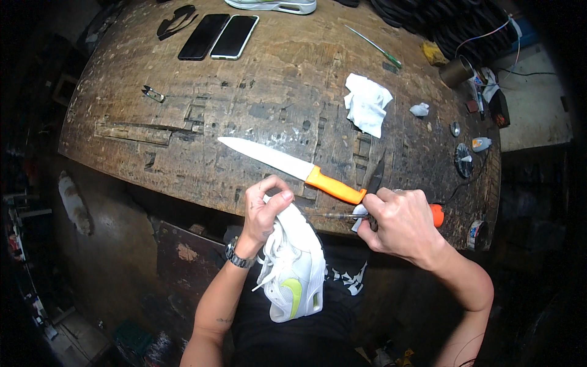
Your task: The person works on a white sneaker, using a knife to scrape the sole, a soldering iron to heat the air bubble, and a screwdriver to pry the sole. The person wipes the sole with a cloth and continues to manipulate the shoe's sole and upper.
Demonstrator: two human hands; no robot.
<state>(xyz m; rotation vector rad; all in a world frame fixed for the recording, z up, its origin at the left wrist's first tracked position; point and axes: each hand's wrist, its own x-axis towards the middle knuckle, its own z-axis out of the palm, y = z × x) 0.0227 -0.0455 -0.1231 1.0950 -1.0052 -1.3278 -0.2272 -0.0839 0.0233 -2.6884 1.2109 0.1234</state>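
Observation:
My left hand point(267, 211) pinches the toe end of a white shoe point(290, 269) with a lime-green side mark and loose white laces, held upright over my lap. My right hand point(394, 223) is closed on a thin metal tool point(345, 215), whose shaft points left toward the shoe's toe; its grip is hidden. Just above, a white-bladed knife point(263, 157) with an orange handle point(336, 186) lies on the worn wooden table point(244, 104). A dark blade point(379, 171) and an orange object point(438, 215) show behind my right hand, along with a white scrap point(358, 220).
Two phones point(234, 37), black straps point(173, 21), small snips point(153, 93), a screwdriver point(382, 52) and white cloth point(367, 104) lie on the table. A cup point(455, 71), small containers point(480, 144) and dark piled material point(434, 24) line the right. A white-and-brown animal point(76, 205) lies left on the floor.

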